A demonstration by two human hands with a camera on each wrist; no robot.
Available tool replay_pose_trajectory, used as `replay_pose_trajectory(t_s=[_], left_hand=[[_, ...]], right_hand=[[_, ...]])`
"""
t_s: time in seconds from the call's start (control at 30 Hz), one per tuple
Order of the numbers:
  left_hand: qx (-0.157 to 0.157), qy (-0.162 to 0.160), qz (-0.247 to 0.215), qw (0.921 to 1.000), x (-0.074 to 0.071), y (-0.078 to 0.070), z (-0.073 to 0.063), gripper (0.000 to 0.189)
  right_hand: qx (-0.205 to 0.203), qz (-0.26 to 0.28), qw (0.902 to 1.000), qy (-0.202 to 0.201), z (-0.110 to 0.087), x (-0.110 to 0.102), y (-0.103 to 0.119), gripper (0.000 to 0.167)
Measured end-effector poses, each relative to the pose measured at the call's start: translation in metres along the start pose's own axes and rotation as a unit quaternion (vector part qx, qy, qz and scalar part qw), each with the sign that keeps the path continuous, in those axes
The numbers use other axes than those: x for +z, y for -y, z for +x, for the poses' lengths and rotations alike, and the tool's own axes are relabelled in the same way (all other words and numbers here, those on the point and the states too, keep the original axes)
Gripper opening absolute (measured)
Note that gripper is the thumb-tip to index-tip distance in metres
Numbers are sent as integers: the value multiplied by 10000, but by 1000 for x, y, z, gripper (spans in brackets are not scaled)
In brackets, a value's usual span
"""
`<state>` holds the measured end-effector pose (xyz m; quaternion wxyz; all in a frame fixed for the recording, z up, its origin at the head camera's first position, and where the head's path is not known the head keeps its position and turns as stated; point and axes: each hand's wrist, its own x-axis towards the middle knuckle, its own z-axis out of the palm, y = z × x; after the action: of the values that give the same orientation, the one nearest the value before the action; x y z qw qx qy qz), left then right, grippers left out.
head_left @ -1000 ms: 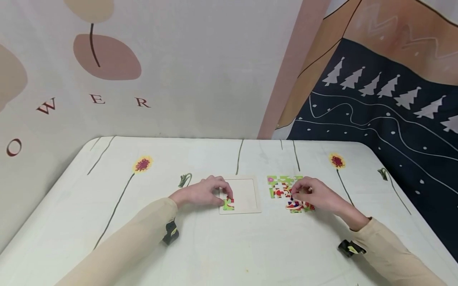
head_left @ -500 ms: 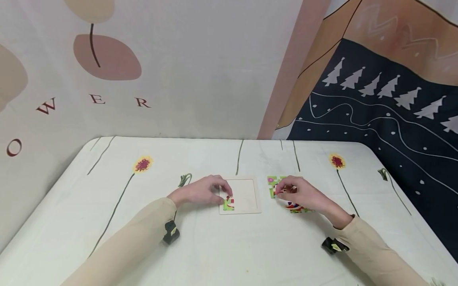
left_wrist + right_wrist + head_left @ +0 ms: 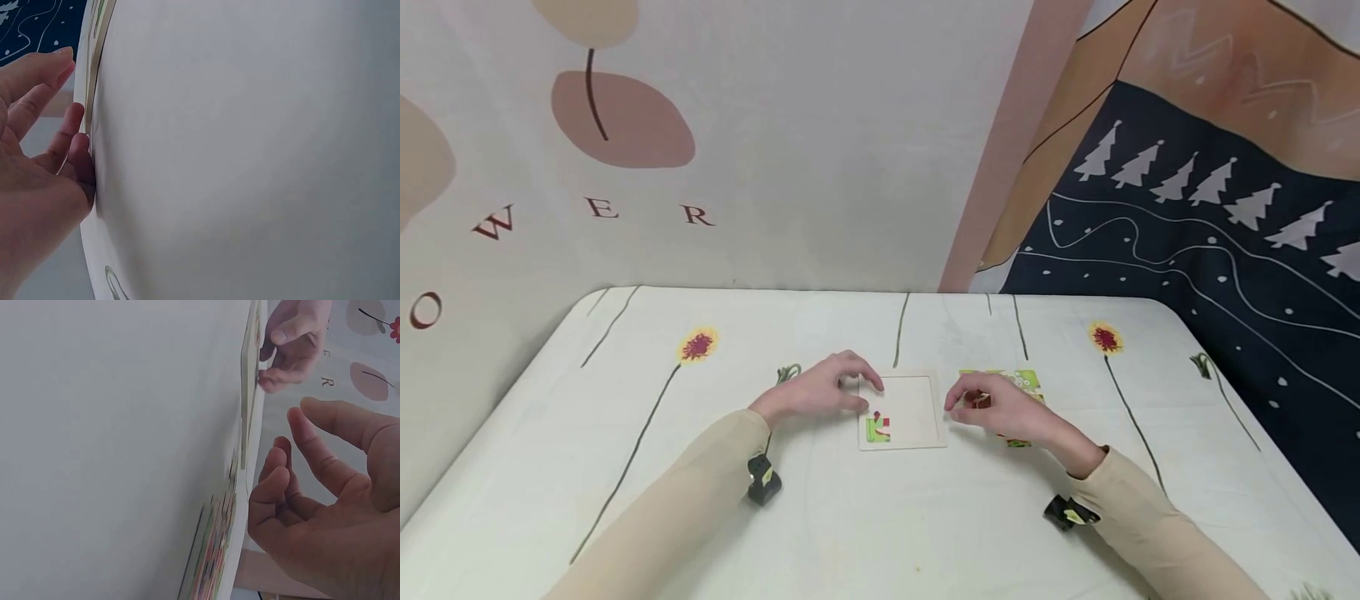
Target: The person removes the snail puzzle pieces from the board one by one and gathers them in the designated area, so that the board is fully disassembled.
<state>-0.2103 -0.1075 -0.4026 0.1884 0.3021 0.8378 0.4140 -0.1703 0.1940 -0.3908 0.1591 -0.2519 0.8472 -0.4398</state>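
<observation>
A flat, pale puzzle board [image 3: 913,412] lies on the table, with joined green and red puzzle pieces [image 3: 877,428] in its near left corner. My left hand [image 3: 818,388] is at the board's left side, thumb and forefinger spread apart with nothing between them. In the left wrist view its lower fingers come right up to the board's edge [image 3: 95,69]. Just right of the board hovers my right hand [image 3: 1006,408], thumb and forefinger tips together; I cannot tell whether a small piece is between them. It partly covers a colourful patch of puzzle pieces [image 3: 1028,382].
The table's white cloth [image 3: 880,521] has printed flowers [image 3: 697,344]. Behind it hang a pale printed curtain [image 3: 820,167] and a dark blue fabric [image 3: 1187,208] with white trees. Black wrist cameras [image 3: 763,480] hang under both sleeves. The loose pieces [image 3: 209,556] appear edge-on in the right wrist view.
My right hand has moved left from over the loose pieces toward the board's right edge. My left hand has lifted slightly back from the corner pieces, its fingers spreading a little.
</observation>
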Motion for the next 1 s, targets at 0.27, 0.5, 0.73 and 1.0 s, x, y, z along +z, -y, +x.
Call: replay_pose_trajectory(t_s=[0.27,0.5,0.73,1.0], left_hand=[[-83,-113,8,9999,-3,3,2,36],[55,72,280,9996,-3,10,7,45],[-51,177,410,9990,-5,11,8,47],[-10,238,380,9990,-5,12,9,47]], right_hand=[[-58,8,9998,174,8,10,7,17],[-63,69,9992,396,15,17,14,24],[19,72,9978,660,22,25,22,29],[52,76,9961,882,33,34,26,32]])
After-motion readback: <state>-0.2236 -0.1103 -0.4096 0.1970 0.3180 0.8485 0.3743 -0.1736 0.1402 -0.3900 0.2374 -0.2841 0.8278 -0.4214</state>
